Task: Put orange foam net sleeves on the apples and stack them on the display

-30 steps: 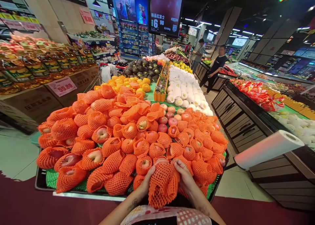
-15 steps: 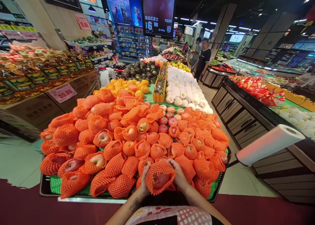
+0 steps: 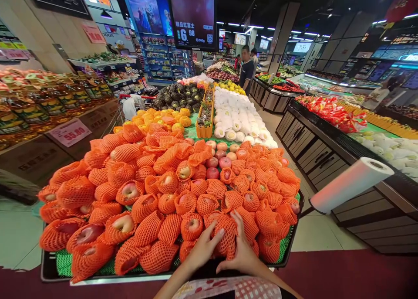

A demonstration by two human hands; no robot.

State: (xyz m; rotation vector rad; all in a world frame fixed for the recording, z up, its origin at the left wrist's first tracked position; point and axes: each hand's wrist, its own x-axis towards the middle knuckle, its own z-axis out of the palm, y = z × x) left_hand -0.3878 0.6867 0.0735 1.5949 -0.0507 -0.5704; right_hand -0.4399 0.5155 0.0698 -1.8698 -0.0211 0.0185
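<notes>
head view: a netted apple is pressed into the pile's front row by left hand and right hand, fingers spread flat, nothing gripped; neighbouring apples could be nudged off the tray edge.

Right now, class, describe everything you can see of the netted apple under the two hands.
The apple is wrapped in an orange foam mesh sleeve that hides nearly all its skin. It sits in the front row of the apple pile, near the black tray's front edge, pressed against netted neighbours. The left hand lies flat on its left side; the right hand covers its right side, fingers spread upward.
</notes>
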